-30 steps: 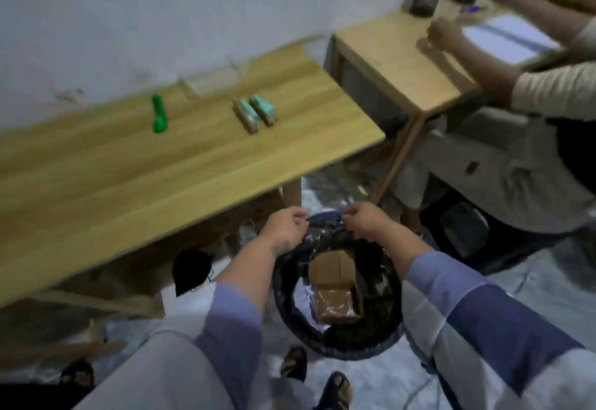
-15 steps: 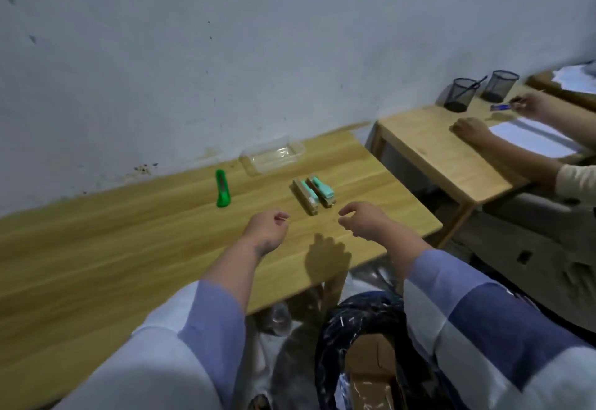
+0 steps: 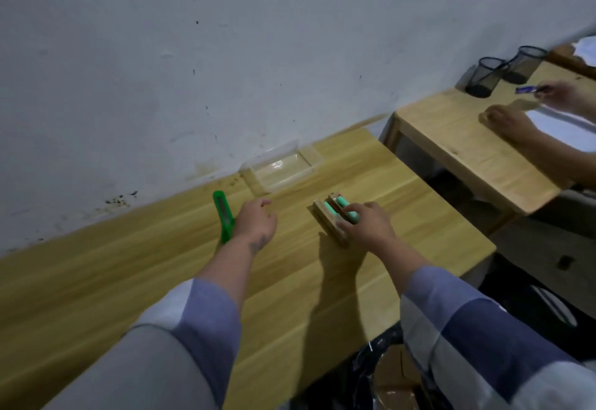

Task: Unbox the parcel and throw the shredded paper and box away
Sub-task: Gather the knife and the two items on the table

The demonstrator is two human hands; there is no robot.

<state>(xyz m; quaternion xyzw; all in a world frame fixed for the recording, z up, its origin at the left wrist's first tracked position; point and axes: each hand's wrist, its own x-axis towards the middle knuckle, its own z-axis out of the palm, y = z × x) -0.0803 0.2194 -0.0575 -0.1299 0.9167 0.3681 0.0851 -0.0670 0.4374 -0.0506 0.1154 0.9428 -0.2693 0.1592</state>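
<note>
The brown cardboard box [image 3: 392, 384] lies inside the black-bagged bin [image 3: 351, 380] at the bottom edge, below the table's front. On the wooden table [image 3: 129, 280] my right hand [image 3: 364, 225] rests on two small teal-and-wood items [image 3: 333, 214], fingers touching them; a firm grip cannot be told. My left hand [image 3: 256, 221] hovers over the table with fingers loosely curled and holding nothing, just right of a green utility knife [image 3: 222, 216].
A clear plastic tray [image 3: 283, 167] sits against the white wall. A second wooden table [image 3: 467, 148] stands to the right, with two black mesh cups [image 3: 503, 70] and another person's hands [image 3: 506, 122] over white paper.
My view has lifted from the bin to the tabletop. Both hands left the bin's rim and moved up and forward over the table; the right one now touches the teal items.
</note>
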